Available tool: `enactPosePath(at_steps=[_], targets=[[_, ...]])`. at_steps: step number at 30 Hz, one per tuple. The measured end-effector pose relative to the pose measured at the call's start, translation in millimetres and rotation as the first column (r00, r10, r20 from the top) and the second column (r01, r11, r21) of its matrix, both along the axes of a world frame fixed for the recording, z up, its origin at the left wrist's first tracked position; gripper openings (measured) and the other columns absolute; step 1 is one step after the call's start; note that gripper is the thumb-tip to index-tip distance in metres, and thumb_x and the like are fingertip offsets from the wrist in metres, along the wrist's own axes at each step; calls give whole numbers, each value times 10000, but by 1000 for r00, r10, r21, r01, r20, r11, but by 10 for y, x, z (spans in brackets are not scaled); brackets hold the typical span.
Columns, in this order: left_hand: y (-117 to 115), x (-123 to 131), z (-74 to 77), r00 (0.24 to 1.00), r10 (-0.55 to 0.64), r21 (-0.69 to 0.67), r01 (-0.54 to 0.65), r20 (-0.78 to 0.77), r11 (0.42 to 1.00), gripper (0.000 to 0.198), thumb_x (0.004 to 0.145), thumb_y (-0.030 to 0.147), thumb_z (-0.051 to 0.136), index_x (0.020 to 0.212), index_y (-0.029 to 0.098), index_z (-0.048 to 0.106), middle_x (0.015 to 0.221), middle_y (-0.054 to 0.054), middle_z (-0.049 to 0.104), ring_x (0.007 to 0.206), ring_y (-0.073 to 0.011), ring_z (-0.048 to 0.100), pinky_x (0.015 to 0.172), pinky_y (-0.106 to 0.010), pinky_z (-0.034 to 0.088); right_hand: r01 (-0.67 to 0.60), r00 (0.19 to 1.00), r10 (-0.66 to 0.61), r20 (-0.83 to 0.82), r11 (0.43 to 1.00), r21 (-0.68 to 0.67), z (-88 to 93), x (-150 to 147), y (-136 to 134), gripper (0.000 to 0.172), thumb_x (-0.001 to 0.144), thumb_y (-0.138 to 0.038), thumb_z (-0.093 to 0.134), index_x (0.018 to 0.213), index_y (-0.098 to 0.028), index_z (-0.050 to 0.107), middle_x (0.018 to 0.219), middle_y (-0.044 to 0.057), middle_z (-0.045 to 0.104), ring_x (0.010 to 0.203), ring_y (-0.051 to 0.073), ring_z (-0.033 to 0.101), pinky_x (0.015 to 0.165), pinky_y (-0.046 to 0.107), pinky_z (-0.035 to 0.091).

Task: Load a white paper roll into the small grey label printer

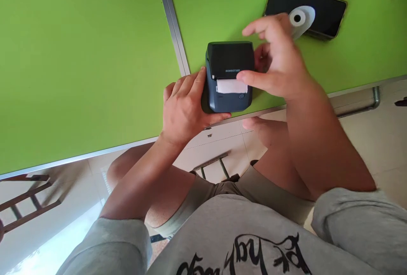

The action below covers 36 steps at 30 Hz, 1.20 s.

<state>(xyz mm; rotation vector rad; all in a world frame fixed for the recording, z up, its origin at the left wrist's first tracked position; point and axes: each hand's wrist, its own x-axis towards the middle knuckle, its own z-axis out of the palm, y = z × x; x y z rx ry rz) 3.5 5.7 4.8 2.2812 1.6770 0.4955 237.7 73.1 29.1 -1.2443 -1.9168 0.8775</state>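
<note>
A small label printer [229, 101] with a dark blue body and a black lid [230, 56] sits near the green table's front edge. A strip of white paper [230, 86] sticks out of its front slot, just below the lid. My left hand [186, 105] holds the printer, fingers along its left side and thumb across the front. Over the printer's right side is my right hand [280, 63], fingers spread and slightly blurred. Its thumb tip lies over the right end of the lid's lower edge, by the paper; whether it touches I cannot tell.
Behind my right hand a black phone [327, 12] lies on the green table [95, 33], with a small white paper roll [297, 18] on top. A metal strip [171, 16] runs across the table, left of the printer. My legs are below the front edge.
</note>
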Motion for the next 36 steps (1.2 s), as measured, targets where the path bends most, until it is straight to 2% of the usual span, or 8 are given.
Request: enactPosePath(at_steps=[3,5,11,16,21,28,32,36], targets=[[4,-2,-4,1000,13,-8,-13,-11,1000,1158,781,1038,358,1526,168,523,1464,-198,647,1349,-395,599,1121,-495,423,128,991,-132,8,975,181,137,-71,-23,274,831,-365,723,1044,-312,558,833,-30,520,573,111,415,556,313,379],[6,-1,-8,1000,12,-14,-12,-25,1000,1168,773,1043,354,1519,161,522,1462,-211,641,1349,-411,588,1124,-502,414,188,980,-197,17,955,230,241,-151,-48,138,935,-378,632,996,-304,533,834,-23,579,567,125,502,578,338,406],[-11,9,-2,999,8,-19,-9,-52,1000,1191,776,1045,322,1537,147,498,1450,-221,634,1343,-423,578,1121,-496,404,267,960,-279,19,936,227,318,-254,-57,162,1006,-415,529,881,-316,503,894,12,630,766,214,695,628,390,520],[-23,16,-5,999,7,-3,-7,-51,1000,1212,777,1048,307,1541,126,497,1425,-229,640,1321,-414,588,1108,-492,401,153,924,-231,305,954,258,297,-285,-21,109,919,-267,649,830,-272,587,883,-8,729,691,172,635,798,397,548],[-20,10,-14,1000,0,3,0,-20,1000,1189,761,1047,368,1528,150,508,1419,-231,639,1305,-417,585,1106,-511,392,85,767,-102,634,995,57,417,-381,14,68,843,-246,707,790,-288,701,773,21,710,750,264,626,692,425,489],[-41,12,2,998,-40,6,40,-49,999,1167,813,1009,361,1546,111,494,1415,-249,641,1296,-414,585,1103,-516,384,16,713,18,701,999,-42,456,-341,112,176,733,-255,775,867,-345,703,778,7,699,585,218,476,618,404,411],[-44,16,16,996,-60,16,61,-65,998,1155,843,995,312,1546,97,497,1406,-248,641,1292,-409,586,1096,-505,378,-11,683,63,728,997,-76,458,-305,130,163,819,-326,722,980,-347,709,914,32,758,738,297,611,669,444,437],[-40,13,23,995,-82,0,82,-64,997,1183,844,995,300,1558,69,483,1412,-263,626,1294,-419,583,1104,-509,366,-48,780,62,623,998,-39,461,-214,125,213,761,-321,796,960,-315,720,954,43,781,804,280,656,725,445,463]])
